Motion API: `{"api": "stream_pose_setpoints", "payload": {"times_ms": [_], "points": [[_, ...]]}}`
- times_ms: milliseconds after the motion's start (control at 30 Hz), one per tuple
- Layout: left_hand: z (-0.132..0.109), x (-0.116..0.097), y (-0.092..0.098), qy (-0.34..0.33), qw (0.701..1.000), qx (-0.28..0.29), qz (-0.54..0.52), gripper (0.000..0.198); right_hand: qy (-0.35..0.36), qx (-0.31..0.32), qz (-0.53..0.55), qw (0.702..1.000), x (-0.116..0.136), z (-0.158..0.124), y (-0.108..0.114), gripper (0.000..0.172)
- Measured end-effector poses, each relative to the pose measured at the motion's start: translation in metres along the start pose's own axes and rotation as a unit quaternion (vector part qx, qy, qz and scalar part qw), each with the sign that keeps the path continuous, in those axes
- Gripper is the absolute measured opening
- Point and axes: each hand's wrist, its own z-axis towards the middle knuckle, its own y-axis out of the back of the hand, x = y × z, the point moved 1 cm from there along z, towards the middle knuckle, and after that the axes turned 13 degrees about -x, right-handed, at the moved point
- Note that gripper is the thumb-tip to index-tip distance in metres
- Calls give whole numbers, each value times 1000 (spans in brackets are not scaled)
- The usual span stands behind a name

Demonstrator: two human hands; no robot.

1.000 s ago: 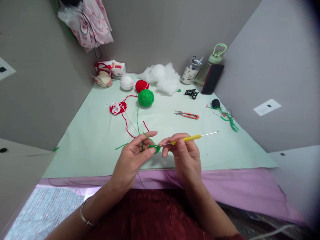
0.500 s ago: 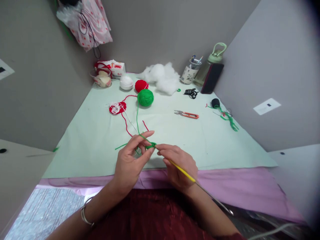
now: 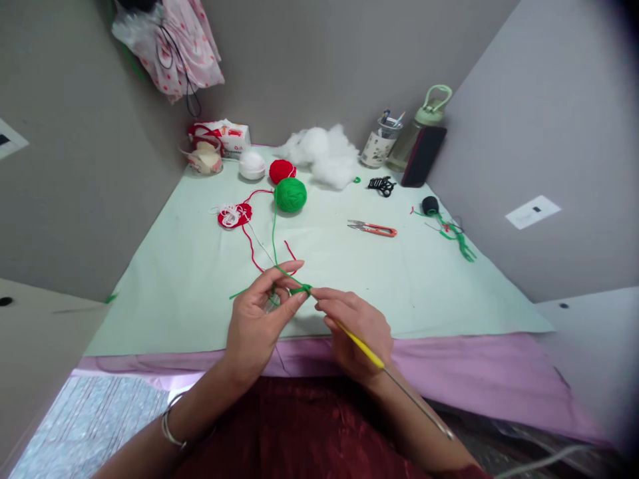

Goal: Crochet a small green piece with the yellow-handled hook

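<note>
My left hand [image 3: 259, 313] pinches a small piece of green crochet work [image 3: 301, 290] between thumb and fingers. Green yarn [image 3: 274, 229] runs over its raised index finger from the green yarn ball [image 3: 291, 195]. In my right hand [image 3: 357, 332] is a crochet hook with a yellow grip [image 3: 362, 346], its metal shaft slanting back over the wrist. The hook's tip meets the green work at my left fingertips; fingers and yarn hide the exact loop. A loose green tail [image 3: 237, 293] pokes out left of my left hand.
Behind lie a red yarn ball [image 3: 282, 172], a white ball [image 3: 252, 165] and fluffy stuffing [image 3: 324, 156]. A red piece with white yarn [image 3: 234, 215] is at left. Orange thread snips [image 3: 372, 229], black scissors [image 3: 382, 186], a pen cup [image 3: 381, 143], a bottle [image 3: 430, 116] and a phone [image 3: 424, 157] stand or lie rightward.
The hook's rear end has swung left and slightly down as my right hand turned a little. Both hands have shifted slightly left, still holding the same things.
</note>
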Motion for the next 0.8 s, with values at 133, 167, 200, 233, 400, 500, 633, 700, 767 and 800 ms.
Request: {"api": "stream_pose_setpoints", "payload": {"times_ms": [133, 167, 200, 233, 400, 500, 633, 700, 767, 800], "points": [[-2, -3, 0, -26, 999, -21, 13, 30, 7, 4, -18, 1000, 0, -2, 0, 36], [-2, -3, -1, -13, 1000, -14, 7, 33, 8, 8, -19, 1000, -1, -2, 1, 40], [-2, -3, -2, 8, 1000, -1, -5, 38, 12, 14, -22, 1000, -1, -2, 2, 43], [-2, -3, -2, 37, 999, 16, -26, 45, 20, 20, -29, 999, -2, -2, 3, 46], [-1, -4, -5, 234, 950, 119, -166, 55, 52, 19, -42, 998, -5, -4, 1, 51], [2, -6, -4, 263, 936, 132, -192, 52, -44, -26, 48, 998, -5, 0, 0, 40], [5, -9, -1, 209, 961, 73, -167, 46, -223, -62, 152, 961, -2, 8, 5, 25], [4, -9, 0, 178, 970, 68, -149, 43, -300, -85, 194, 930, -2, 10, 7, 21], [1, -8, -1, 158, 974, 96, -132, 43, -340, -89, 227, 908, -3, 11, 5, 20], [0, -7, -2, 152, 973, 114, -126, 43, -344, -83, 233, 906, -4, 11, 4, 20]]}}
